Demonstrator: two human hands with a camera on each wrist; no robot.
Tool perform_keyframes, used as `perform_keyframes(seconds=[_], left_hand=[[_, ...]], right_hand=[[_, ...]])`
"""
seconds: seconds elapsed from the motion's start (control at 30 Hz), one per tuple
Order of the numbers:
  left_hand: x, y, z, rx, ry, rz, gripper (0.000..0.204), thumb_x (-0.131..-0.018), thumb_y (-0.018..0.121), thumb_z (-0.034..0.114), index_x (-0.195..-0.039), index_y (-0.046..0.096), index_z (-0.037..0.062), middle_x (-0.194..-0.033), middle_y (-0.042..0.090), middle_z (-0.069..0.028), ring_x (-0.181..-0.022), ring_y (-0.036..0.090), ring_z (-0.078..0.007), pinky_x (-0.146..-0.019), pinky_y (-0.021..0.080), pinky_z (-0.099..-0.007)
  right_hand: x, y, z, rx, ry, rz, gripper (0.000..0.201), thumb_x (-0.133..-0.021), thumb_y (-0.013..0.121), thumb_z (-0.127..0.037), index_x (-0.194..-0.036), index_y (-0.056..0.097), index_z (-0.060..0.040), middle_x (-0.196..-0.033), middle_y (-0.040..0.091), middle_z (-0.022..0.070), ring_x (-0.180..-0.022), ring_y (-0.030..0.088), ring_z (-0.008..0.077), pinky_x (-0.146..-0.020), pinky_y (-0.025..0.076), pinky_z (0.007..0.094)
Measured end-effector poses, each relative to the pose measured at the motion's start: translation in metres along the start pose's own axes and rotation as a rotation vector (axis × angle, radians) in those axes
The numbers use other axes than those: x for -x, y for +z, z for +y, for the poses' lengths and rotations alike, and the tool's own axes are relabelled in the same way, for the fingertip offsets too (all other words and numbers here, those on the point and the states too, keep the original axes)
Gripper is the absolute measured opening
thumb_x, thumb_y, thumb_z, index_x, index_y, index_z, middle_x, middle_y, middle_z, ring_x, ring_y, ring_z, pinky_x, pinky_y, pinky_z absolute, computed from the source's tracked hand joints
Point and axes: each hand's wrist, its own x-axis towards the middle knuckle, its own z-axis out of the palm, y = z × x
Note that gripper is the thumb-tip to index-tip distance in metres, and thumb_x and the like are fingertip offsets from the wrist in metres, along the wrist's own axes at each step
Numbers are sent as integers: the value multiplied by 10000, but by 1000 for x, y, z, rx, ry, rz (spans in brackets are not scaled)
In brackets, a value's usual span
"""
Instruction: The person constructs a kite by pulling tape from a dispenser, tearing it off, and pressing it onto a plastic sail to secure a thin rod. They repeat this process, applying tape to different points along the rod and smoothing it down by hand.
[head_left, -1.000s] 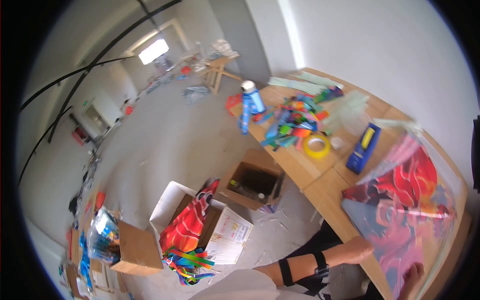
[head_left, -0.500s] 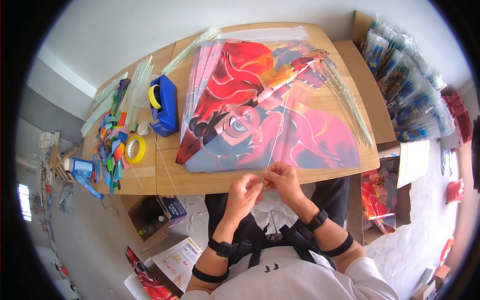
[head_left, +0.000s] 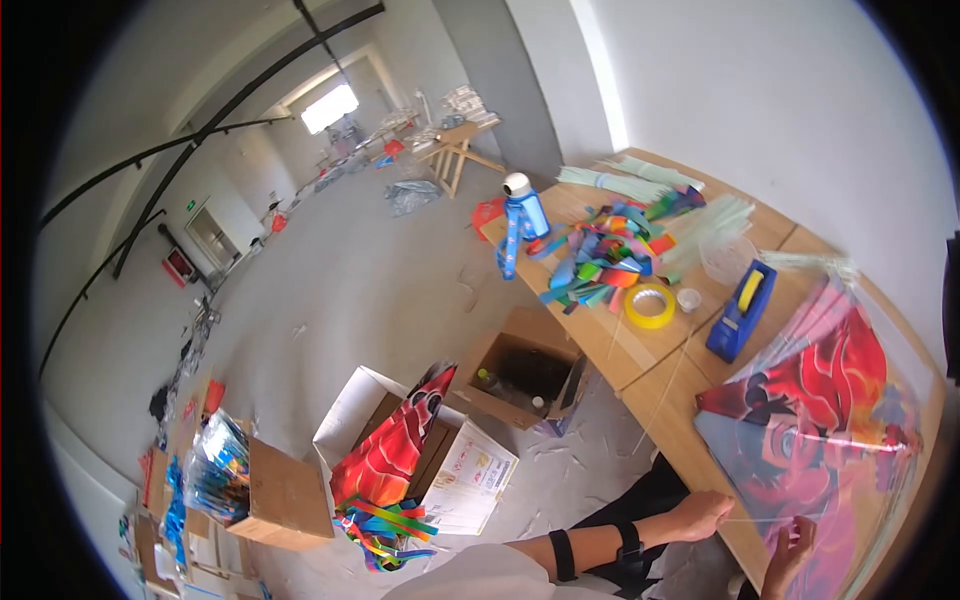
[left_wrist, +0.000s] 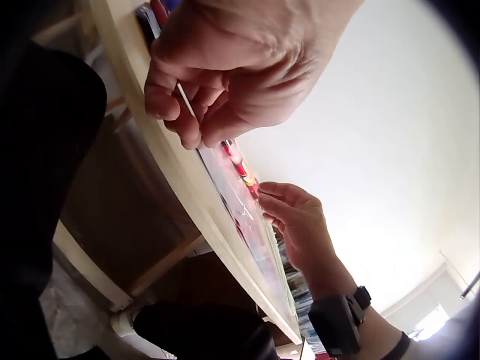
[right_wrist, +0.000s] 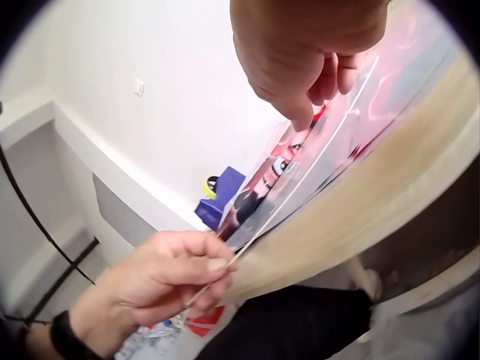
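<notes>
My left hand (head_left: 700,516) is at the table's front edge and pinches a thin white stick (right_wrist: 304,178) between thumb and fingers. The stick slants over printed kite sheets (head_left: 830,365), red, pink and clear. My right hand (head_left: 790,556) is over the near part of the sheets. In the right wrist view, its loosely bent fingers (right_wrist: 346,75) are beside the stick's far end. In the left wrist view, the left hand (left_wrist: 232,67) is close to the camera, with the right hand (left_wrist: 296,225) farther along the table edge.
A blue tape dispenser (head_left: 740,312), a yellow tape roll (head_left: 650,306) and a heap of coloured ribbons (head_left: 605,250) lie on the table. A blue bottle (head_left: 525,208) stands at its far corner. Open cartons, including a brown box (head_left: 515,375) and a white box (head_left: 465,475), stand on the floor.
The head view swung from the room to the table and back. Half a second ago both hands were close together on the stick; now they are farther apart, the left still pinching it.
</notes>
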Motion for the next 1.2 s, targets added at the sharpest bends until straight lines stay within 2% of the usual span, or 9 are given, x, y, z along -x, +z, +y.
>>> perform_keyframes(seconds=[0.03,0.13,0.17,0.4,0.63,0.8,0.87,1.13,1.2], left_hand=[[0,-3,3,-5,4,19,71,-748,535,50,-750,472,18,-644,541,-175,-661,553,-395,-573,404,-469],[-1,-6,2,-41,27,16,57,-749,521,42,-749,468,19,-655,534,-171,-683,548,-398,-593,407,-464],[-2,-6,1,-75,44,39,48,-750,515,36,-752,469,20,-663,532,-171,-695,546,-398,-604,408,-464],[-22,-3,-16,-196,126,186,67,-733,520,29,-794,522,3,-733,573,-206,-739,566,-424,-645,433,-500],[-40,-30,-19,-230,104,106,51,-737,539,36,-788,545,27,-714,581,-182,-739,576,-402,-626,429,-487],[-55,-30,-17,-228,199,263,88,-693,564,12,-764,567,65,-740,561,-130,-808,549,-348,-654,403,-454],[-64,-25,-14,-245,202,276,89,-692,570,19,-762,572,75,-762,551,-115,-836,532,-335,-672,388,-448],[-86,11,-19,-350,271,212,126,-725,559,52,-850,550,57,-860,488,-120,-916,458,-293,-724,342,-426],[-89,29,-33,-364,397,431,163,-723,558,26,-883,554,57,-910,495,-138,-947,459,-312,-735,352,-452]], right_hand=[[-11,-4,-6,206,-303,108,122,-751,588,-17,-847,533,34,-903,516,153,-844,509,306,-723,410,385],[-32,-31,-27,545,-470,-134,213,-853,638,-172,-1028,648,-50,-950,643,128,-922,573,288,-844,440,457],[-32,-30,-11,547,-331,-249,238,-816,653,-183,-1037,659,-94,-1076,635,103,-1076,529,307,-949,380,482],[-34,-32,32,595,-390,-385,203,-828,647,-179,-1011,669,-93,-1013,652,84,-1006,565,307,-899,418,469],[-22,-39,31,505,-444,-321,135,-875,620,-139,-956,671,-43,-917,654,129,-854,601,316,-753,478,427],[-12,-32,34,245,-649,-135,148,-897,609,-131,-882,662,7,-844,644,171,-750,601,330,-662,493,421],[-7,-37,21,192,-277,-285,157,-905,598,-104,-859,648,37,-838,639,186,-708,590,345,-627,495,421],[5,-35,28,188,-190,-224,149,-903,597,-96,-865,647,39,-853,644,185,-707,593,351,-640,500,412],[10,-34,32,191,-165,-209,148,-902,597,-95,-866,647,40,-855,645,184,-707,593,352,-642,501,411]])
